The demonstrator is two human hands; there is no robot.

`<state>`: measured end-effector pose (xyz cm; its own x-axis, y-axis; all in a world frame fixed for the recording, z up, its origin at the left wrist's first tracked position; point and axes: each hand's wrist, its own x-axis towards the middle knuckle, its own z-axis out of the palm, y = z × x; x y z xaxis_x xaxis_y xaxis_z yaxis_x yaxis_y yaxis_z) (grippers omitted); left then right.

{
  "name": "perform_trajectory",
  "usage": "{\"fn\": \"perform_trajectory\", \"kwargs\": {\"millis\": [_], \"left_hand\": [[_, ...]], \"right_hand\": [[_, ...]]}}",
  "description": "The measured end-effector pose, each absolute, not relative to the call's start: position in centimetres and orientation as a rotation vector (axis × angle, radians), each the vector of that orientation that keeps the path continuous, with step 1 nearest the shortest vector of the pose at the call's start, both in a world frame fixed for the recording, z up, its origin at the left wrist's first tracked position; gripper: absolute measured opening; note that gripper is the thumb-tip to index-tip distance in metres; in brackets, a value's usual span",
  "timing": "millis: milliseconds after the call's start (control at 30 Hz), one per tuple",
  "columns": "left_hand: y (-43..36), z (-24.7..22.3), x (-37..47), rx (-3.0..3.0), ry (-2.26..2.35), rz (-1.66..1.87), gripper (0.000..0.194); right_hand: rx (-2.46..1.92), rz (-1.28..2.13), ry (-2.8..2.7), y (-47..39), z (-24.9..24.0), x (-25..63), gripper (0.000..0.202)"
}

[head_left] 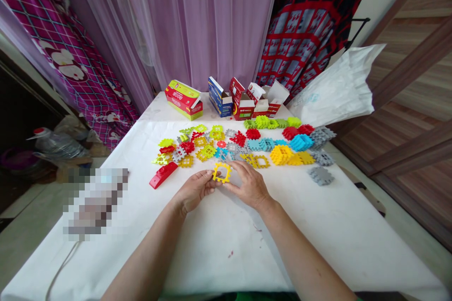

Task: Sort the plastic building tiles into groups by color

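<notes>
A yellow square frame piece (pixel 221 180) with notched edges is held upright over the white table. My left hand (pixel 198 189) pinches its left side between thumb and fingers. On the other side, my right hand (pixel 250 184) has its fingers curved around the piece's right edge, thumb low and fingertips near the top. Just beyond the hands lie loose notched pieces, among them a yellow frame (pixel 261 162) and a yellow-green piece (pixel 208 151). Sorted stacks stand to the right, including a yellow stack (pixel 281 155), a blue stack (pixel 301 142) and a grey stack (pixel 321 175).
A red long piece (pixel 163 175) lies left of the hands. Behind the pieces stand a red and green box (pixel 184 99), a blue box (pixel 220 97) and several red boxes. A white bag (pixel 335 87) is at the back right. A blurred object with a cable lies left.
</notes>
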<state>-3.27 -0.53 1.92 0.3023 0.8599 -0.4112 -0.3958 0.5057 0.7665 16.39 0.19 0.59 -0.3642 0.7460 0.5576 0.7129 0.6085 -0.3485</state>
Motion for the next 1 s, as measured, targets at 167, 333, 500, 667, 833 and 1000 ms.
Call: {"fn": "perform_trajectory", "kwargs": {"millis": [167,333,500,667,833,1000], "left_hand": [[-0.7,1.8,-3.0,0.696,0.94,0.911,0.032],[-0.8,1.7,-3.2,0.789,1.025,0.896,0.047],[-0.6,2.5,-4.1,0.825,1.095,0.978,0.054],[-0.4,2.9,-4.4,0.784,1.117,1.018,0.056],[-0.4,2.4,-4.3,0.816,1.134,0.971,0.052],[-0.3,2.2,-4.3,0.813,1.155,0.956,0.047]], "right_hand": [[-1.214,0.041,-2.038,0.0,0.3,16.2,0.042],[-1.247,0.067,-2.04,0.1,0.1,16.5,0.041],[-1.35,-0.017,-1.978,1.8,1.9,22.6,0.042],[-1.573,-0.031,-1.985,5.4,5.2,33.3,0.046],[-1.622,0.234,-2.288,8.3,6.1,38.5,0.05],[-1.647,0.304,-2.4,9.1,5.6,38.6,0.052]]}}
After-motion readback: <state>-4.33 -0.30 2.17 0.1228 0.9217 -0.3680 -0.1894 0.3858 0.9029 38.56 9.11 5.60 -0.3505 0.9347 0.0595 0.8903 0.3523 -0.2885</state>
